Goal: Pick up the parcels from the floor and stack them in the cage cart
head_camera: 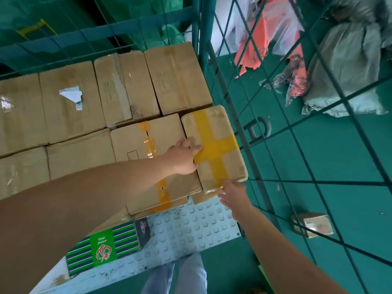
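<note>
A brown cardboard parcel with a yellow tape cross point(214, 145) lies on top of the stack at the right side of the green cage cart point(203, 52). My left hand point(184, 155) rests on the parcel's left edge, fingers laid over the gap to the neighbouring box point(148, 158). My right hand point(233, 194) touches the parcel's near corner with straight fingers. Several other brown boxes point(127, 85) fill the layer beside and behind it.
The cart's mesh side wall point(275, 128) stands just right of the parcel. A small taped parcel point(311, 224) lies on the green floor outside the mesh. Bags and orange plastic point(261, 35) sit at the back right. A green striped box point(104, 247) lies on the studded cart floor point(191, 225).
</note>
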Motion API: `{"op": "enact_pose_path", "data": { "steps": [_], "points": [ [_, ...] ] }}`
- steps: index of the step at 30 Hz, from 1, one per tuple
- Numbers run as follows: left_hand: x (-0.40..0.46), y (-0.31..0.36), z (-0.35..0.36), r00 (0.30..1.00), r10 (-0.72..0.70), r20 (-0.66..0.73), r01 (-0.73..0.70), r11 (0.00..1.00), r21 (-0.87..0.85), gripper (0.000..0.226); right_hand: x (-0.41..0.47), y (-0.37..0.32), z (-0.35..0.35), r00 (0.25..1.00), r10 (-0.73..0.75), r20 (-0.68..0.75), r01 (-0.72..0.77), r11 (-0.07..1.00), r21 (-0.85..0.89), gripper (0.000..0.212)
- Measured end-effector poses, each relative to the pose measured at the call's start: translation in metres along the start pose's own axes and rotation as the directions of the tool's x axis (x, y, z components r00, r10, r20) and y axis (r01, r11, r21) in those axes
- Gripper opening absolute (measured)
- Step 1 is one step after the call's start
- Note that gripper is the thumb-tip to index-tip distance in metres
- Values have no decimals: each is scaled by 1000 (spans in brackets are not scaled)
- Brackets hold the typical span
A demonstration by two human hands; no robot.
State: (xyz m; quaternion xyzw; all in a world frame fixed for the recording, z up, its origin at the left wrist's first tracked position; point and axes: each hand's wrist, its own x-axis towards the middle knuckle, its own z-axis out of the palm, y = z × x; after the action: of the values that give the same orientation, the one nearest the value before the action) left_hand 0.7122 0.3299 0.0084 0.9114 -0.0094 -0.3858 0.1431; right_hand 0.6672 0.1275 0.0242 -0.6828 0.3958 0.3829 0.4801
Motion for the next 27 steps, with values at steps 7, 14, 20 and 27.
{"op": "enact_pose_path", "data": {
  "steps": [7, 14, 20, 27],
  "points": [
    [10, -7, 16, 992, 3, -128, 1, 999, 32, 78, 20, -10, 15, 997, -71, 26, 76, 961, -265, 62],
    [11, -12, 19, 996, -19, -88, 15, 998, -55, 83, 26, -26, 33, 994, -64, 93, 111, 712, -694, 17],
    [-12, -3, 8, 999, -40, -9, 39, 991, -129, 79, 31, 3, 19, 997, -26, 75, 52, 930, -365, 31],
    [-112, -15, -33, 994, -76, -76, 53, 960, -275, 80, -67, -4, 35, 952, -67, 299, 148, 955, -257, 44]
  ]
}}
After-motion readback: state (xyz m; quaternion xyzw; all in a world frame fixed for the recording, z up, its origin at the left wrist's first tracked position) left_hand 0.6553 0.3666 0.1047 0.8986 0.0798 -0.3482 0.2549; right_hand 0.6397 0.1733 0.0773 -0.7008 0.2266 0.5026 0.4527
